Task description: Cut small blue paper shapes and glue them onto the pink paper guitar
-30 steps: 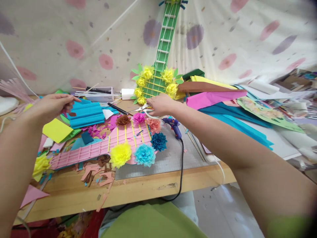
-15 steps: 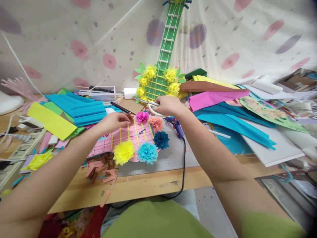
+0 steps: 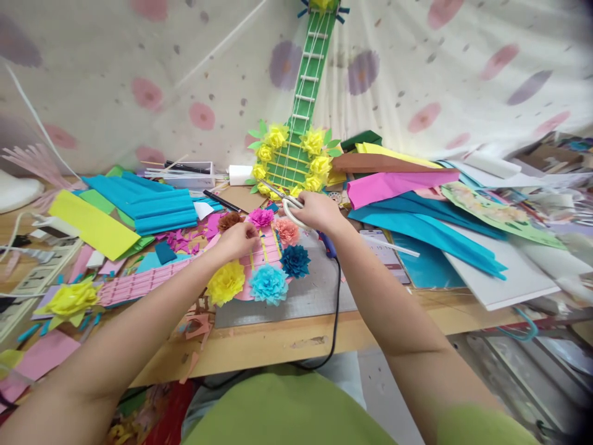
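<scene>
A pink paper guitar (image 3: 152, 281) lies flat on the wooden bench, its body ringed with paper flowers: brown (image 3: 229, 220), magenta (image 3: 262, 217), salmon (image 3: 287, 231), dark teal (image 3: 295, 261), light blue (image 3: 269, 284) and yellow (image 3: 226, 283). My left hand (image 3: 238, 239) rests on the guitar body between the brown and magenta flowers, fingers curled together; what they pinch is hidden. My right hand (image 3: 315, 211) is closed on white-handled scissors (image 3: 288, 206) just behind the salmon flower. A green paper guitar (image 3: 303, 105) with yellow flowers leans on the cloth backdrop.
A blue glue gun (image 3: 327, 244) with a black cord lies on the grey cutting mat (image 3: 306, 296). Folded teal paper (image 3: 148, 204), yellow sheets, pink and turquoise paper stacks (image 3: 417, 198) and paper scraps crowd the bench. A phone (image 3: 386, 253) lies right of the mat.
My left hand swung in from the far left onto the pink guitar body. My right hand lifted the scissors off the bench and holds them above the salmon flower.
</scene>
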`<act>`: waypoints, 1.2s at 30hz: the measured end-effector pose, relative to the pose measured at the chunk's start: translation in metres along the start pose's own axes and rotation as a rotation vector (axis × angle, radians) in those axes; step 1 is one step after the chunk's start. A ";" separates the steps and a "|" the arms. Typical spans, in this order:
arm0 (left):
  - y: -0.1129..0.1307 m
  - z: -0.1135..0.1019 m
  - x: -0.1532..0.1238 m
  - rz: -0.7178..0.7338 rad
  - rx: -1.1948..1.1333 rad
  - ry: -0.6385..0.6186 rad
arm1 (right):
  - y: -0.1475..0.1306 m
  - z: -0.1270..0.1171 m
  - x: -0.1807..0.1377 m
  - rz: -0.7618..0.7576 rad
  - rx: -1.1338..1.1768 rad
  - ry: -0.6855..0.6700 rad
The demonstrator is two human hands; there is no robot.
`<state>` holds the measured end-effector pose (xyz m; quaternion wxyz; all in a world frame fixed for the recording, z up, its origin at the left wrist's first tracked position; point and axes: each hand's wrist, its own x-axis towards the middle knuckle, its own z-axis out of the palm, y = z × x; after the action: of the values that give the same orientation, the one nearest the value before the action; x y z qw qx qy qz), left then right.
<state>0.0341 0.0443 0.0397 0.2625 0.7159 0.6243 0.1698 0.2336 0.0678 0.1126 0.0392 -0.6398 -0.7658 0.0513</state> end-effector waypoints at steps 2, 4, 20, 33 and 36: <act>-0.006 -0.008 0.001 -0.007 -0.099 0.067 | 0.002 0.004 0.001 0.019 0.029 0.010; -0.012 -0.019 0.000 -0.032 -0.242 0.126 | 0.005 0.007 0.003 0.033 0.054 0.013; -0.098 -0.112 -0.040 -0.282 -0.491 0.336 | -0.007 0.026 0.086 -0.009 -0.187 -0.073; -0.112 -0.111 -0.038 -0.322 -0.030 0.391 | -0.003 0.063 0.107 -0.016 -0.221 -0.212; -0.113 -0.108 -0.031 -0.300 -0.094 0.361 | 0.001 0.066 0.109 -0.052 -0.223 -0.233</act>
<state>-0.1236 0.0409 0.0632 0.2019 0.5603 0.7519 0.2829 0.2063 0.1737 0.0465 -0.1198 -0.6098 -0.7825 0.0387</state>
